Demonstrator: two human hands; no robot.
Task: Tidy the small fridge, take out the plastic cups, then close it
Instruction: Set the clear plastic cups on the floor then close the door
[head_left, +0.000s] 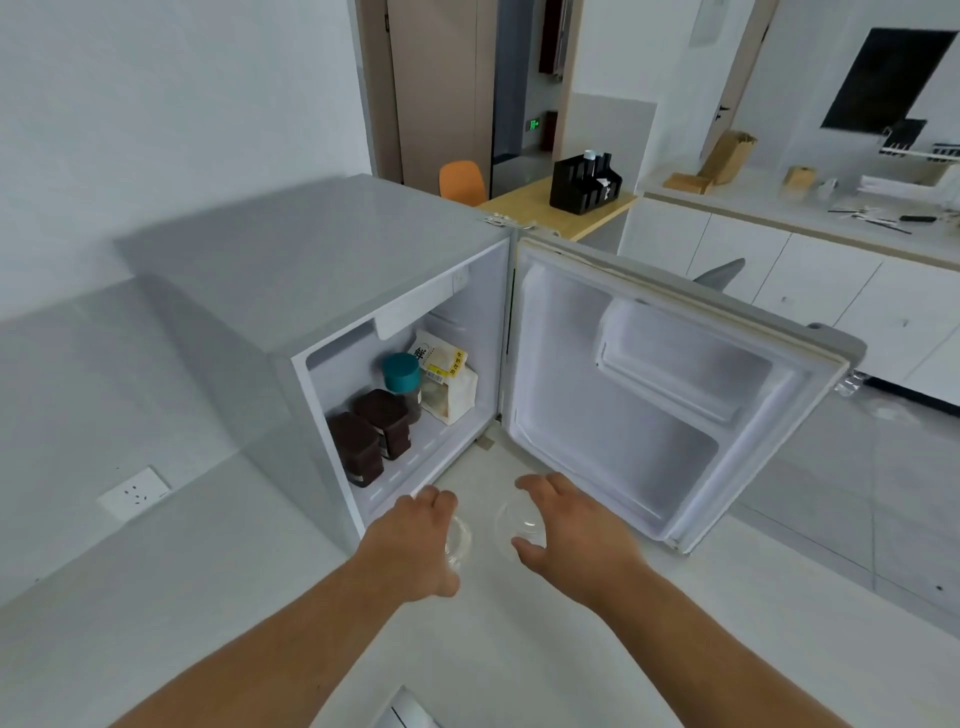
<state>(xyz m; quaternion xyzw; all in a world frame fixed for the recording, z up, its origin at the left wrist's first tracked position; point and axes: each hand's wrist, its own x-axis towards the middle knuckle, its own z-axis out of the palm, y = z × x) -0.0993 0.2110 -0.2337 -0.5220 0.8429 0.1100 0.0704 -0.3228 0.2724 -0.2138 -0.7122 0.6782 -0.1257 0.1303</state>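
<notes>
The small grey fridge (311, 249) stands on the floor with its door (649, 395) swung wide to the right. Inside are two dark brown jars (371, 434), a jar with a teal lid (402, 374) and a white food bag (447, 382). Just in front of the fridge opening, my left hand (415, 540) grips a clear plastic cup (460, 540). To its right, my right hand (566, 525) wraps around a second clear plastic cup (519, 525). Both cups are outside the fridge, above the pale floor.
A wall socket (134, 492) is low on the left wall. Behind the fridge stand a wooden table (566, 210) with a black organiser (584, 184) and an orange chair (461, 182). White cabinets (810, 280) line the right side.
</notes>
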